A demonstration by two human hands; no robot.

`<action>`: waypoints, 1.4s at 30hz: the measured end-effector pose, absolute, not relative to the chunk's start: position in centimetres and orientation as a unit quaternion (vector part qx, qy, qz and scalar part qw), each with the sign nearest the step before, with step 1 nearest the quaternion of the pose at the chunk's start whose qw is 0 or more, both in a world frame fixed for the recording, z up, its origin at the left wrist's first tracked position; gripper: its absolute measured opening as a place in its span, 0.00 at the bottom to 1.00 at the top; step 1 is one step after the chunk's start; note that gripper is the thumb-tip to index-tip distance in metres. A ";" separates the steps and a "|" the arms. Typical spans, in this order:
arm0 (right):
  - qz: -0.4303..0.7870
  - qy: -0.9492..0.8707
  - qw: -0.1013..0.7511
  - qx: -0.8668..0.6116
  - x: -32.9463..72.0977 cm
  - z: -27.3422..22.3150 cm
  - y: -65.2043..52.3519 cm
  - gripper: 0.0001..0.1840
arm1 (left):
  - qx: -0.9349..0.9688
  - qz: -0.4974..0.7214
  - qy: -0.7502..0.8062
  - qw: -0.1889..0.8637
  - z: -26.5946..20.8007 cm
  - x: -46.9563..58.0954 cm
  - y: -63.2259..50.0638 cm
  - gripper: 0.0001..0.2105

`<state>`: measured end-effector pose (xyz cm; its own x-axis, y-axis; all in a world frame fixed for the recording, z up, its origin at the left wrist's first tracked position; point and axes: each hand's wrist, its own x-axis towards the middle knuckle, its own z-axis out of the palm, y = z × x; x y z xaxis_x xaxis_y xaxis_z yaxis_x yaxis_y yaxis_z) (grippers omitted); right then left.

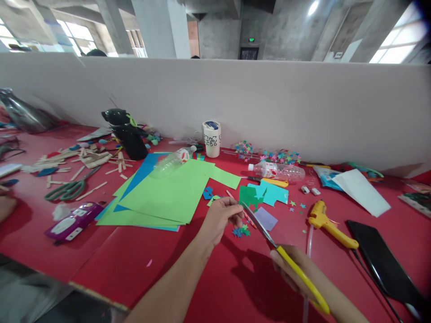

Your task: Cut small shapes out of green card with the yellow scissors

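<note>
My right hand [291,264] grips scissors with yellow handles [303,276]. Their blades point up and left, the tips close to the fingers of my left hand [224,215]. That hand is closed in a pinch; whatever lies between its thumb and finger is too small to make out. Just behind the fingertips are a dark green paper piece [247,194], a turquoise paper piece [278,194] and a purple paper square [266,218]. Below the left fingers, small blue and green paper stars [240,231] lie on the red table [235,287].
Large light green sheets [168,193] lie left, with a plastic bottle [173,161] on them. A yellow glue gun [328,224] and black phone-like slab [380,255] lie right. Behind stand a white cup [212,139] and black flask [128,137]. Green-handled scissors [67,189] lie left; another person's hand [6,208] shows.
</note>
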<state>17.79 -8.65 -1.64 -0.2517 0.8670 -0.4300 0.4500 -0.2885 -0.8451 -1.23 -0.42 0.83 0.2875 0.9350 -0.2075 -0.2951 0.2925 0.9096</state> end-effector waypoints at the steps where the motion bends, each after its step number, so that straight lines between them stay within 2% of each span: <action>1: 0.552 -0.568 0.187 -0.581 17.8 -1.7 -8.6 0.25 | 0.398 0.441 0.401 0.698 0.8 -1.2 -0.4 0.08; 8: 0.550 -0.568 0.202 -0.577 18.0 -1.6 -8.7 0.29 | 0.403 0.434 0.394 0.703 0.7 -1.2 -0.5 0.10; 16: 0.531 -0.595 0.199 -0.569 18.3 -1.4 -8.7 0.28 | 0.458 0.481 0.431 0.611 1.5 -1.2 -0.6 0.06; 35: 0.545 -0.556 0.202 -0.594 17.9 -0.7 -9.0 0.31 | 0.448 0.482 0.424 0.623 1.2 -0.9 -0.7 0.06; 42: 0.559 -0.537 0.230 -0.588 17.6 -1.2 -8.9 0.32 | 0.433 0.487 0.419 0.632 0.9 -0.4 -1.0 0.07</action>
<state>17.61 -8.93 -1.20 -0.2014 0.8897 -0.4097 0.3748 -0.3164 -0.8714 -0.36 -0.99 0.90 0.1736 0.9789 -0.1075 -0.2523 0.1497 0.9560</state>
